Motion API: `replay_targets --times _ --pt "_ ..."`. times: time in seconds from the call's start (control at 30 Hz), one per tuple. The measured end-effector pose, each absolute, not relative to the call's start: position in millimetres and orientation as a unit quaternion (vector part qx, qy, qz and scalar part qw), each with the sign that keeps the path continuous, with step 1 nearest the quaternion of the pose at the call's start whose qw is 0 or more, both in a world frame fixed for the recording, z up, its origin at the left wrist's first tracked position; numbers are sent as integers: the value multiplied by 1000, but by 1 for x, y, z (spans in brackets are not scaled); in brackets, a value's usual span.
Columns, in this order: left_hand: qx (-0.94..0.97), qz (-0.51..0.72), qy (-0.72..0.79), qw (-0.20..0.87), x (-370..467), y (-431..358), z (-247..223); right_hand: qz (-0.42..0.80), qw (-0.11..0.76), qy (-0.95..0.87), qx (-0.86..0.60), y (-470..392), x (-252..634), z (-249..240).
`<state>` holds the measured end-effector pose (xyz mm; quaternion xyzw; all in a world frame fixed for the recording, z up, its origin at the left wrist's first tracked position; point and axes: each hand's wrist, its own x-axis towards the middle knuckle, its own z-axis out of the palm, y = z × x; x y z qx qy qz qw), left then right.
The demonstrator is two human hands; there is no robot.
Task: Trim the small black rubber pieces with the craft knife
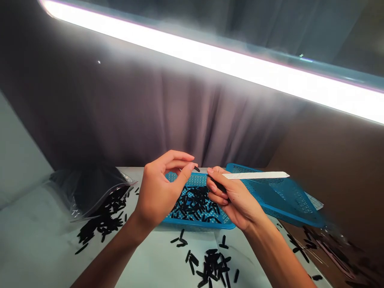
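My left hand [163,184] is raised over the near side of a blue plastic basket [195,225], thumb and fingertips closed on a small black elongated piece [197,169]. Just to its right, my right hand [228,192] grips a flat white strip [258,175] whose pointed end sticks out to the right. Something dark shows under the right fingers; its kind is not clear. The two hands are close together but apart. Many similar black pieces [192,204] lie inside the basket below them.
A plastic bag [87,192] stands at the left, black pieces [105,220] spilled beside it. More black pieces [213,266] lie on the white table in front. A second blue basket [279,200] sits tilted at the right. A bright tube light [210,56] crosses overhead.
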<state>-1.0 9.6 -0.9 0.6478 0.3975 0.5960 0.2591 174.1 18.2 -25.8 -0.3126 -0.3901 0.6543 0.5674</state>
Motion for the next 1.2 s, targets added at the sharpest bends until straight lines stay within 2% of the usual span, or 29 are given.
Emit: replay_targets --times 0.17,0.37,0.5,0.7,1.2 --pt "660 571 410 266 -2 12 -1 555 603 -487 -303 6 171 -22" --pt "658 569 405 281 0 5 3 193 668 -645 -317 -4 168 -25" --pt "664 573 399 269 0 -5 8 52 647 -719 -248 -6 170 -33" --pt "671 573 388 267 0 -17 11 17 671 -716 -192 -14 170 -40" --pt "679 591 362 241 3 -24 10 2 683 -696 -221 -19 164 -37"
